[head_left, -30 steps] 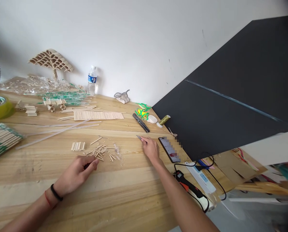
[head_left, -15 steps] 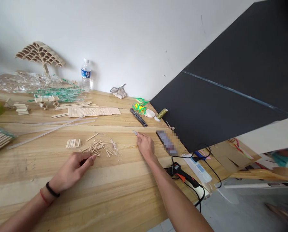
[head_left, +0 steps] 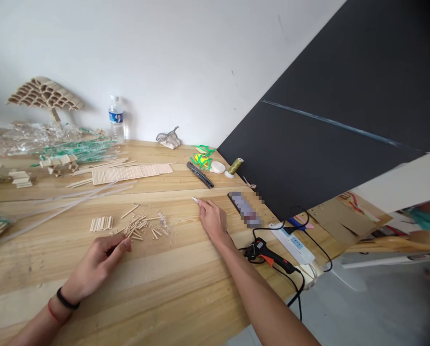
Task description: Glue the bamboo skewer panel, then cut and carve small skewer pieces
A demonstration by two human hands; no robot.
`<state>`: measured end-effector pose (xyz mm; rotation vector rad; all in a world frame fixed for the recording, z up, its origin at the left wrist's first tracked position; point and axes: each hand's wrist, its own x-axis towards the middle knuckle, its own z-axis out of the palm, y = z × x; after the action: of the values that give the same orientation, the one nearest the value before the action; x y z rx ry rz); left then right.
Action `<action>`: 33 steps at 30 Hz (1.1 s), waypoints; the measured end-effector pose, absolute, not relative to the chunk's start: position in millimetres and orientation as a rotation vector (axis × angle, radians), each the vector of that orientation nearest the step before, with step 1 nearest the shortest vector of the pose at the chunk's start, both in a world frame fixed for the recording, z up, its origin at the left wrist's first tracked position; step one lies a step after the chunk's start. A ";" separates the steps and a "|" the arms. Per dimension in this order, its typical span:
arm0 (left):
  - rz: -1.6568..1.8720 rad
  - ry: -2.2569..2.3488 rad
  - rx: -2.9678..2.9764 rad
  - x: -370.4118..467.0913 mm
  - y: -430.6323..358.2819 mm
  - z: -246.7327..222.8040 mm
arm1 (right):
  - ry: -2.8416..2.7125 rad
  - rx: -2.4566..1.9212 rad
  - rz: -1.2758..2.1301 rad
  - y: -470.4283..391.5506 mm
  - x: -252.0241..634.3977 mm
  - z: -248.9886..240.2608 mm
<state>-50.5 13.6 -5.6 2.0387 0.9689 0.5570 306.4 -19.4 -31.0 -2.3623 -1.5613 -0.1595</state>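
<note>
My left hand (head_left: 98,262) rests on the table at the near edge of a pile of short wooden sticks (head_left: 137,226). Its thumb and index finger come together there, and whatever may lie between them is hidden. A neat row of cut sticks (head_left: 102,223) lies just beyond that hand. Right of the pile, my right hand (head_left: 214,218) is closed round a small pointed silvery tool (head_left: 195,200); only its tip shows, pointing away to the left. Clear scraps (head_left: 164,222) are scattered between the hands.
A black utility knife (head_left: 200,175), a thread spool (head_left: 235,166) and a phone (head_left: 244,210) lie beyond my right hand. A glue gun (head_left: 272,255) and power strip (head_left: 294,242) with cords sit at right. Behind are a stick panel (head_left: 131,173), bottle (head_left: 116,120) and stick-built tree (head_left: 45,93).
The whole view has shifted, so most things appear slightly further left. Both hands keep nearly the same places on the table, the left beside the pile, the right still holding the pointed tool.
</note>
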 end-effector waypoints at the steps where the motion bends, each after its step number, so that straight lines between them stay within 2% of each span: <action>1: 0.575 0.971 2.047 -49.0 14.8 -1.9 | -1.525 -2.368 -0.170 -17.3 306.3 -30.1; 5: 0.588 0.924 2.170 -19.5 40.5 24.0 | -1.393 -2.389 -0.166 -5.5 307.4 -27.5; 9: 0.613 0.768 2.357 53.5 98.0 39.8 | -1.343 -2.356 -0.137 5.9 308.3 -29.7; 13: 0.559 0.624 2.575 135.0 147.5 22.4 | -1.323 -2.316 -0.121 12.2 306.3 -31.7; 17: 0.424 0.402 2.677 182.8 163.3 -5.8 | -1.314 -2.336 -0.063 15.4 302.8 -27.8; 22: 0.359 0.264 2.731 194.0 167.3 -22.0 | -1.321 -2.384 0.007 16.7 305.5 -20.0; 33: 0.472 0.187 2.726 190.9 170.4 -31.0 | -1.416 -2.405 0.065 14.2 309.8 -15.6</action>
<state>190.9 170.4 -31.0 2.7263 0.1874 0.4721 309.8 14.2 -15.6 -2.4054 -1.4157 0.0655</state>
